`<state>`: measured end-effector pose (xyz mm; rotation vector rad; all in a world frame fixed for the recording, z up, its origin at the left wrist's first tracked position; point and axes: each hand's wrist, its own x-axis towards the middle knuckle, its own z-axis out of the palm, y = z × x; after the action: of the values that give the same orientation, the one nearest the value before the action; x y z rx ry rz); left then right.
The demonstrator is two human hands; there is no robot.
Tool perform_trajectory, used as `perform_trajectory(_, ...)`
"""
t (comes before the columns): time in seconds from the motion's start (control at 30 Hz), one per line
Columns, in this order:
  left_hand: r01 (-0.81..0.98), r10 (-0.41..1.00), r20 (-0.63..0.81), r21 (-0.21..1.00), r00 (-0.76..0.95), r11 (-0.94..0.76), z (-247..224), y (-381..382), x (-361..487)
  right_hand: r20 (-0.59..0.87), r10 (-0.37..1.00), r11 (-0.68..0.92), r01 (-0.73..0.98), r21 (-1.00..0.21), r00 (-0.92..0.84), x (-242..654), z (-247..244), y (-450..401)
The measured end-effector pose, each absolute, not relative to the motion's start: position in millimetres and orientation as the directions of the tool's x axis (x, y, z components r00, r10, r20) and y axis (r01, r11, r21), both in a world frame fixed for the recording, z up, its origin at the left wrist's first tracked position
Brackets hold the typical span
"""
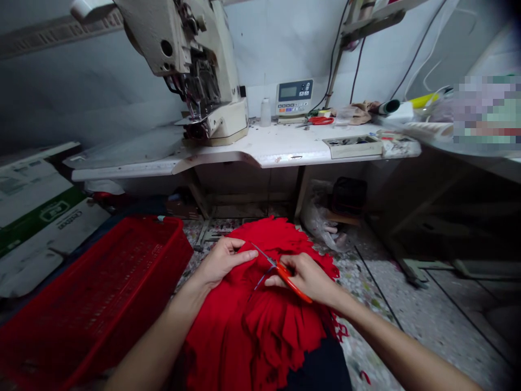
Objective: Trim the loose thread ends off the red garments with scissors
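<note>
A bunch of red fabric (260, 326) with fringed, strip-cut edges lies heaped over my lap. My left hand (223, 262) rests flat on the cloth, fingers together and pointing right, gripping nothing. My right hand (305, 278) holds a pair of orange-handled scissors (290, 280), with the metal blades (261, 253) pointing up and left over the fabric. A thin dark thread loop lies beside the scissors. The blade tips sit just beyond my left fingertips, above the cloth.
A red plastic crate (97, 288) stands on my left, beside flattened cardboard (36, 212). Ahead is a white sewing table (260, 149) carrying an industrial sewing machine (195, 70), a control panel (294, 98) and red-handled scissors (319, 120). A plastic bag (321, 214) lies underneath.
</note>
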<state>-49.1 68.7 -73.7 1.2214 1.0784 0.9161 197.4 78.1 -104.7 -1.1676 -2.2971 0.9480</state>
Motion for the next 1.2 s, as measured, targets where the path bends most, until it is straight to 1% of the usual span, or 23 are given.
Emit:
perform_trajectory(0.07,0.033,0.958,-0.14,0.99,0.25,0.136,-75,68,-49,0.009,0.833,0.375,0.551,-0.746,-0.554,200,-110,79)
perform_trajectory(0.13,0.052,0.958,-0.135,0.991,0.251,0.126,-75,67,-48,-0.005,0.83,0.361,0.544,-0.757,-0.558,202,-112,79)
perform_trajectory(0.23,0.093,0.956,-0.131,0.99,0.262,0.11,-74,66,-48,0.005,0.809,0.394,0.536,-0.747,-0.587,204,-109,76)
perform_trajectory(0.4,0.127,0.958,-0.114,0.988,0.263,0.083,-69,65,-47,0.031,0.785,0.471,0.564,-0.678,-0.618,202,-100,75)
perform_trajectory(0.53,0.163,0.956,-0.095,0.985,0.279,0.05,-68,64,-47,0.08,0.775,0.517,0.557,-0.65,-0.627,195,-95,80)
perform_trajectory(0.63,0.203,0.96,-0.076,0.979,0.269,0.021,-70,62,-48,0.105,0.769,0.525,0.531,-0.665,-0.63,189,-91,85)
perform_trajectory(0.73,0.268,0.966,-0.051,0.963,0.252,-0.019,-66,56,-55,0.101,0.768,0.507,0.503,-0.7,-0.633,183,-88,87)
perform_trajectory(0.8,0.337,0.949,-0.035,0.938,0.313,-0.077,-56,48,-66,0.086,0.767,0.474,0.47,-0.745,-0.636,182,-90,87)
perform_trajectory(0.83,0.363,0.923,-0.036,0.925,0.384,-0.115,-48,43,-74,0.075,0.77,0.445,0.449,-0.775,-0.634,183,-92,87)
perform_trajectory(0.87,0.379,0.87,-0.054,0.912,0.49,-0.157,-39,38,-83,0.059,0.776,0.409,0.43,-0.805,-0.628,185,-95,87)
perform_trajectory(0.9,0.365,0.779,-0.078,0.909,0.622,-0.2,-30,32,-92,0.039,0.786,0.368,0.416,-0.831,-0.617,188,-100,88)
perform_trajectory(0.93,0.351,0.659,-0.13,0.912,0.741,-0.214,-21,28,-100,0.017,0.798,0.328,0.41,-0.851,-0.602,192,-105,89)
perform_trajectory(0.97,0.345,0.562,-0.179,0.916,0.808,-0.204,-13,25,-107,-0.003,0.811,0.294,0.412,-0.862,-0.585,196,-110,90)
perform_trajectory(1.0,0.347,0.501,-0.21,0.917,0.839,-0.198,-6,23,-111,-0.021,0.824,0.266,0.42,-0.868,-0.566,200,-116,91)
perform_trajectory(1.03,0.362,0.491,-0.231,0.913,0.84,-0.189,-3,23,-113,-0.034,0.836,0.245,0.429,-0.869,-0.547,204,-121,93)
perform_trajectory(1.07,0.381,0.538,-0.232,0.907,0.81,-0.182,-2,27,-112,-0.045,0.847,0.226,0.436,-0.871,-0.529,208,-126,94)
perform_trajectory(1.1,0.402,0.621,-0.211,0.897,0.755,-0.184,-4,32,-109,-0.055,0.855,0.209,0.439,-0.874,-0.516,210,-131,95)
perform_trajectory(1.17,0.449,0.814,-0.107,0.87,0.571,-0.201,-17,49,-98,-0.074,0.862,0.177,0.435,-0.883,-0.501,214,-137,95)
perform_trajectory(1.2,0.487,0.873,-0.033,0.84,0.487,-0.24,-26,59,-91,-0.081,0.864,0.165,0.432,-0.887,-0.497,214,-139,94)
